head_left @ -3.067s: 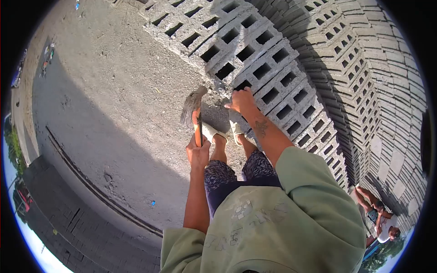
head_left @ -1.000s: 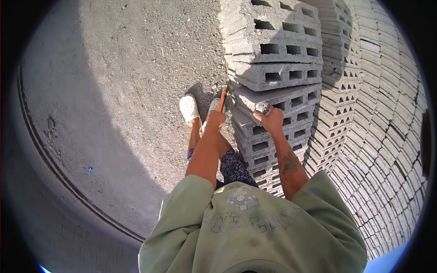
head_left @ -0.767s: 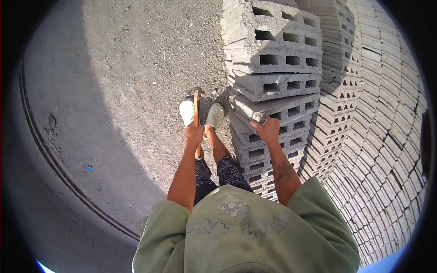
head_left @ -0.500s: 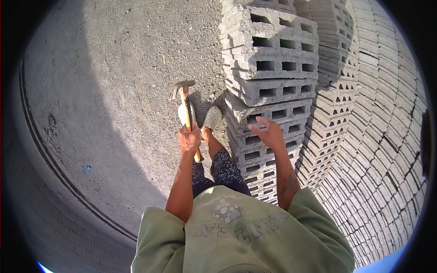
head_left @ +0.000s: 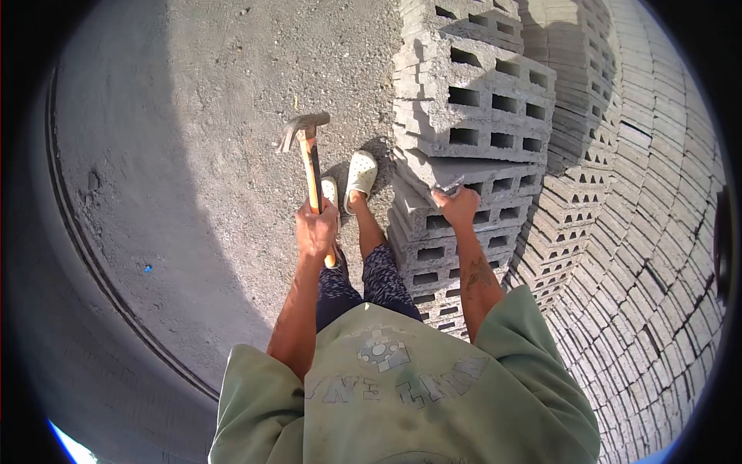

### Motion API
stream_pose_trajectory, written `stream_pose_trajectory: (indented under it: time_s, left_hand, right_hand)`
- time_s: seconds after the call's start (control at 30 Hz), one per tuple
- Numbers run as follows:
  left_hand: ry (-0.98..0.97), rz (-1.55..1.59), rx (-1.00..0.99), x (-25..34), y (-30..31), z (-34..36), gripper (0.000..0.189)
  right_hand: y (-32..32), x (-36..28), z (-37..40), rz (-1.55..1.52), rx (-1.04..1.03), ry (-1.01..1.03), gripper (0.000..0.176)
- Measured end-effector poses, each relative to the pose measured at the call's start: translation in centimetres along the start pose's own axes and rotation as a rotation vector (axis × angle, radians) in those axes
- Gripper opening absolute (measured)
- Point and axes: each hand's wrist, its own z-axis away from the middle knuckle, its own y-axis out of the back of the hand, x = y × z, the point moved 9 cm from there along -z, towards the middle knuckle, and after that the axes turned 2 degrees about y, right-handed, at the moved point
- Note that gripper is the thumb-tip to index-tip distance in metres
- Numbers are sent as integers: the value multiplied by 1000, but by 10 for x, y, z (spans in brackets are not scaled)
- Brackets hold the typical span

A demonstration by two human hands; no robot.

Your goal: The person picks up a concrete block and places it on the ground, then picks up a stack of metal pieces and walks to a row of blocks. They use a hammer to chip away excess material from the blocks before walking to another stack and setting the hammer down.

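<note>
My left hand [head_left: 315, 230] is wrapped around the wooden handle of a claw hammer [head_left: 311, 166], whose metal head points away from me. On the other side, my right hand [head_left: 457, 207] grips the near edge of a hollow concrete block [head_left: 433, 172] in the tall stack beside me. That block sits at a slight angle under another hollow block [head_left: 498, 100], with a dark wedge of a gap between them. The fingertips of my right hand are curled at the block's edge and partly hidden.
More stacked blocks [head_left: 430, 254] continue below my right arm. A huge wall of stacked blocks [head_left: 665, 232] curves along the right. Gravelly ground [head_left: 255, 85] lies ahead and to the left, with a small blue scrap [head_left: 148, 268]. My feet wear pale clogs [head_left: 360, 182].
My right hand has gone from spread fingers in front of the stack to a grip on a block, which now sits tilted. The hammer has risen slightly, and one foot has stepped forward.
</note>
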Motion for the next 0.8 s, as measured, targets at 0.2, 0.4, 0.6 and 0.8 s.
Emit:
stream_pose_trajectory:
  time_s: [0.2,0.4,0.6,0.8]
  left_hand:
    - [8,870,-70,37,-33,12,5]
    - [235,-420,-585,-63,-184,-49,28]
    - [-358,-331,-277,-11,-110,-60,24]
    - [230,87,-182,25,-38,-41,18]
  right_hand:
    - [24,7,7,-81,-45,-36,55]
    - [23,9,10,-122,-102,-53,56]
    - [29,1,11,-192,-178,-101,52]
    - [83,-24,-35,-389,248,-189,51]
